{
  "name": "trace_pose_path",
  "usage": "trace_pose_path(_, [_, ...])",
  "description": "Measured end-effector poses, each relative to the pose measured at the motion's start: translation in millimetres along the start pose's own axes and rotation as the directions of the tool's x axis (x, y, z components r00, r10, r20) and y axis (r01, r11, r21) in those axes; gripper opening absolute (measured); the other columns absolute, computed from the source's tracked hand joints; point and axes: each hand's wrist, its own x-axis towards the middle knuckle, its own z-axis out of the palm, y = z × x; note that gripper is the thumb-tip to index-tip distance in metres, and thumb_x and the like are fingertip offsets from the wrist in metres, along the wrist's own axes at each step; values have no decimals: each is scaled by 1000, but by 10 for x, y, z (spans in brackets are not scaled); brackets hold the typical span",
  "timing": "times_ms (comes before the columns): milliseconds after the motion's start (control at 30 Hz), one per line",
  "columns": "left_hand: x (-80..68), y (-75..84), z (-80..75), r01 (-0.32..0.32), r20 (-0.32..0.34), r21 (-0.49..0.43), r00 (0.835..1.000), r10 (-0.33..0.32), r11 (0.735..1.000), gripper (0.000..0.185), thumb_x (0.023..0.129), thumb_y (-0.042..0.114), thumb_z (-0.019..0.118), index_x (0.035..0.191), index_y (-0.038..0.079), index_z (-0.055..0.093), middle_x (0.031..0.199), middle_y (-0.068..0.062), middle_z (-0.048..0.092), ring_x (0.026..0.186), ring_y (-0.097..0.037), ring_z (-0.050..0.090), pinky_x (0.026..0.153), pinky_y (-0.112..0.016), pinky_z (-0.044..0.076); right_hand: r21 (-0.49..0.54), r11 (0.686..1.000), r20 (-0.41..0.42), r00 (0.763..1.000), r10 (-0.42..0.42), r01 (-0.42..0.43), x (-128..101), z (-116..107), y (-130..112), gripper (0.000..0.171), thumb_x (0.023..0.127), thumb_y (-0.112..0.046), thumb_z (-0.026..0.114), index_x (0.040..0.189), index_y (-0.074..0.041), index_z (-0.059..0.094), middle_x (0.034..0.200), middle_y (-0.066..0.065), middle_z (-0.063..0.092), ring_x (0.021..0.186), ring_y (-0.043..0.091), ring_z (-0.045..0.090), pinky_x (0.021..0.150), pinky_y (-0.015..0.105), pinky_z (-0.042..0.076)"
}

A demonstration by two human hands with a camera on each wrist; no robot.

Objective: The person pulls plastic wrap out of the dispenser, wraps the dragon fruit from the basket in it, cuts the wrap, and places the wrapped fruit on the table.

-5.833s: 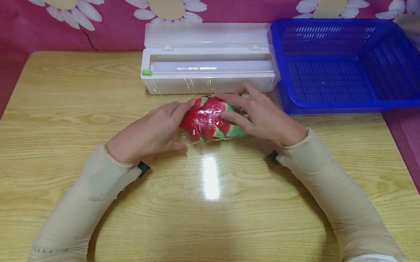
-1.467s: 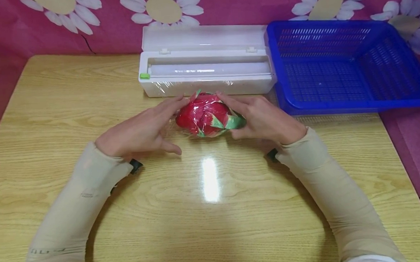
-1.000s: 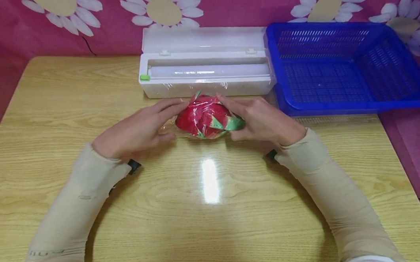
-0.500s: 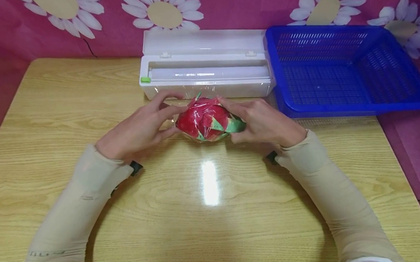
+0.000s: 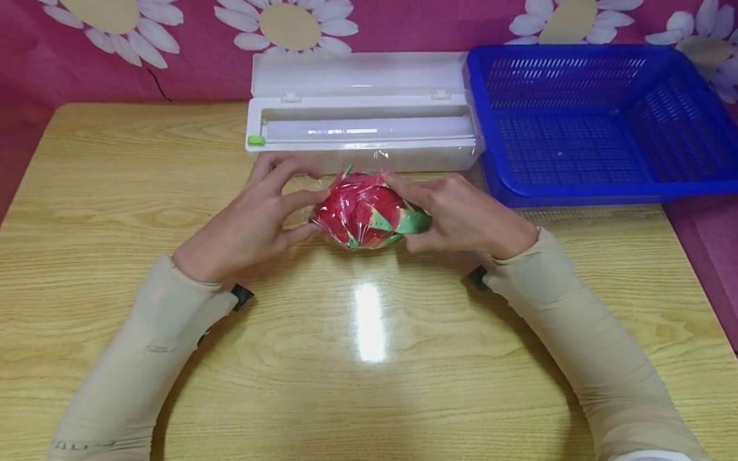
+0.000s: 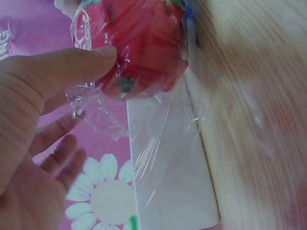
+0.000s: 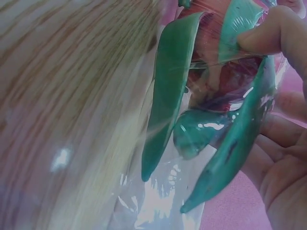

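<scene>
A red dragon fruit [image 5: 362, 210] with green scales, wrapped in clear cling film, is held at the middle of the head view, in front of the cling film box. My right hand [image 5: 459, 215] grips its green-tipped right end; in the right wrist view, the thumb presses on the wrapped scales. My left hand [image 5: 243, 220] holds its left end between thumb and forefinger, the other fingers spread apart behind. Loose film [image 6: 103, 115] bunches by that end in the left wrist view. More film [image 6: 158, 139] shows in front of the white box.
A white cling film box [image 5: 365, 157] stands at the back with its lid [image 5: 361, 71] raised and a film roll [image 5: 370, 128] inside. To its right is a blue plastic basket [image 5: 617, 186]. A flowered pink cloth [image 5: 420, 12] hangs behind the wooden table [image 5: 378, 411].
The dragon fruit has turned slightly between the hands since the earliest frame. My left hand has drawn in from a spread pose, thumb now at the fruit's left end. The right hand stays nearly still lately.
</scene>
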Motion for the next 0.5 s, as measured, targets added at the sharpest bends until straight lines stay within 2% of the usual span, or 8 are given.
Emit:
trace_pose_path(67, [4,10,2,3,5,-10,1000,-3,1000,45,90,21,82,132,9,71,143,-13,52,134,-30,41,106,-46,55,3,1000,4,1000,4,-4,0,2,0,86,75,-21,80,152,1,48,83,10,70,61,15,51,56,29,48])
trace_pose_path(267, [18,13,13,-7,37,-61,999,9,998,48,90,15,81,134,0,67,136,-16,60,120,-27,64,100,-41,61,0,1000,6,1000,9,-9,1,7,4,86,75,-21,79,152,1,47,84,11,71,62,15,52,56,28,48])
trace_pose_path(367, [22,12,17,0,54,-66,999,3,998,51,91,16,80,137,-1,64,137,-17,64,126,-30,65,104,-43,58,0,1000,1,1000,5,-5,3,12,7,86,75,-21,79,152,1,48,84,11,71,62,15,52,56,28,47])
trace_pose_path(500, [27,11,28,26,70,-92,997,-20,995,55,93,18,78,143,5,59,141,-14,65,131,-29,64,108,-44,56,-1,1000,-5,1000,2,-2,2,16,10,86,75,-20,79,151,1,49,84,10,71,61,14,50,55,27,45])
